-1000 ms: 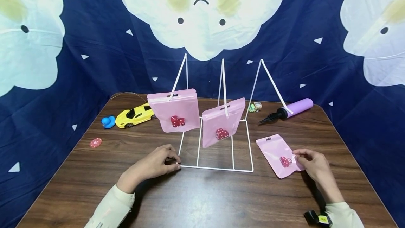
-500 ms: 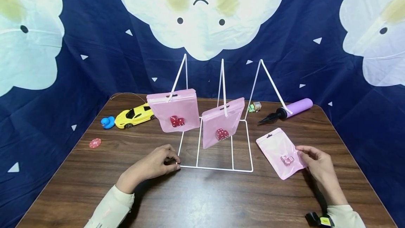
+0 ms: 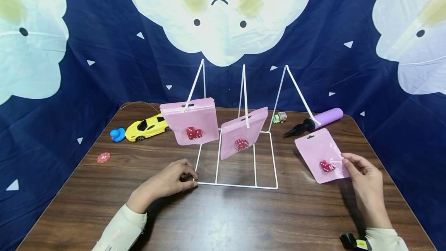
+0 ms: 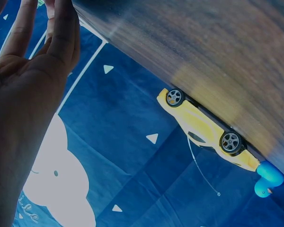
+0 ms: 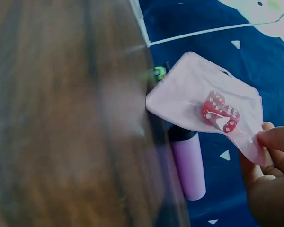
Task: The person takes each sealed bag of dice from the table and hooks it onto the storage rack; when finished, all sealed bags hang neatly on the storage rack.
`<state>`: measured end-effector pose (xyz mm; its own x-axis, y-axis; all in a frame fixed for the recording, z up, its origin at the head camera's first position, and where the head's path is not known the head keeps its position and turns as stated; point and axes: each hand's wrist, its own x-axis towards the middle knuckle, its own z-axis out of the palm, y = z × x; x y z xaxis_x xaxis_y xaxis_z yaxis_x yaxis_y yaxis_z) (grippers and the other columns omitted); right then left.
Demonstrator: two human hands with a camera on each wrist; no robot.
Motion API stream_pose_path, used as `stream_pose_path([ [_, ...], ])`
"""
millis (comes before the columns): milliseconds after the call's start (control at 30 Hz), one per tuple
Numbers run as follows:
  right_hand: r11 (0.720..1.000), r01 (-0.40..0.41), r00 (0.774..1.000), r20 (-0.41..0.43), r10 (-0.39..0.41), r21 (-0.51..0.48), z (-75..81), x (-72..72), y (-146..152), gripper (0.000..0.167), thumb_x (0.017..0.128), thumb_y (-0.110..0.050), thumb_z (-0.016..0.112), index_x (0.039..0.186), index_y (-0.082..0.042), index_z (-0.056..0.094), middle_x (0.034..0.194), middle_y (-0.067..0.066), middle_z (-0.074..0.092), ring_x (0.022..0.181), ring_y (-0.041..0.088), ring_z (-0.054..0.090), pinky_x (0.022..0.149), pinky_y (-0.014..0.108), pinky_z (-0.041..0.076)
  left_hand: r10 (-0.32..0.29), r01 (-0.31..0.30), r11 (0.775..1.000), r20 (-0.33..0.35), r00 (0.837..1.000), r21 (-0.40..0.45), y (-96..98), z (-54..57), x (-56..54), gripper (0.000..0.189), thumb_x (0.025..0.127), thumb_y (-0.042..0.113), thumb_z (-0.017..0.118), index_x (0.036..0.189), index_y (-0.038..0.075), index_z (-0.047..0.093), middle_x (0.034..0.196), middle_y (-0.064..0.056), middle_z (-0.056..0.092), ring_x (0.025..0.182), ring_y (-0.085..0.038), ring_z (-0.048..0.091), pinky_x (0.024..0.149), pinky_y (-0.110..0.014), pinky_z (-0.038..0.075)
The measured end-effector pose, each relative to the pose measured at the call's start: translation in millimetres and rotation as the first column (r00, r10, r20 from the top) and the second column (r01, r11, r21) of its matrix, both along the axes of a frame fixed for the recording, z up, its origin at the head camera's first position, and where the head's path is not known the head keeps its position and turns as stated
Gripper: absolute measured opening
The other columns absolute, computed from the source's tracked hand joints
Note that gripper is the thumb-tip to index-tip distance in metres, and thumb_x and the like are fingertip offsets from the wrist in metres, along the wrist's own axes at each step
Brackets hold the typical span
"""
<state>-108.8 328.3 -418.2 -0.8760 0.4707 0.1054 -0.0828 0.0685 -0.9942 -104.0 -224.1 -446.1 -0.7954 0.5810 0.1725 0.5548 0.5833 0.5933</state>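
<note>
My right hand [image 3: 367,183] pinches the side edge of a pink zip bag [image 3: 318,150] between thumb and fingers, holding it tilted above the table. Red dice [image 3: 327,166] show through its film; in the right wrist view the bag [image 5: 175,90] is seen with its dice [image 5: 220,112]. A white wire rack [image 3: 237,185] has three raised arms. Two more pink bags hang there, one on the left arm [image 3: 174,113] and another on the middle arm [image 3: 228,134], each with red dice. My left hand [image 3: 165,179] grips the rack's front left corner with curled thumb and fingers.
At the left are a yellow toy car [image 3: 148,127], a blue rubber duck [image 3: 117,134] and a red poker chip [image 3: 103,158]. A small toy truck [image 3: 280,117] and a purple hand pump [image 3: 327,118] lie at the back right. A blue cloth backdrop [image 3: 115,49] surrounds the table.
My right hand has lifted the pink bag off the table and moved it right and away from me. The left hand stays at the rack's corner. The middle hanging bag has swung slightly.
</note>
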Motion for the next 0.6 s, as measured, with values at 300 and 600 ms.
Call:
stream_pose_path([
  [300,0.908,-0.002,0.959,-0.257,-0.116,-0.419,19.0,2.9,-4,0.018,0.095,0.024,0.064,0.109,0.017,0.074,0.093,0.012,0.077,0.078,0.015,0.065,0.064,0.019,0.055,-0.007,0.008,1.0,-0.035,0.999,0.002,-4.8,-12.8,-4.9,0.014,0.098,0.031,0.083,0.102,0.018,0.084,0.099,0.006,0.063,0.085,-0.007,0.058,0.073,-0.028,0.05],
  [600,0.679,-0.224,0.83,-0.502,-0.243,-0.699,31.5,7.6,-15,0.018,0.089,0.037,0.055,0.104,0.031,0.064,0.081,0.027,0.069,0.069,0.027,0.067,0.059,0.029,0.059,-0.017,0.016,1.0,-0.03,0.999,-0.016,-11.3,-29.3,-14.2,0.016,0.098,0.035,0.082,0.105,0.02,0.085,0.102,0.006,0.065,0.088,-0.007,0.058,0.074,-0.029,0.051],
])
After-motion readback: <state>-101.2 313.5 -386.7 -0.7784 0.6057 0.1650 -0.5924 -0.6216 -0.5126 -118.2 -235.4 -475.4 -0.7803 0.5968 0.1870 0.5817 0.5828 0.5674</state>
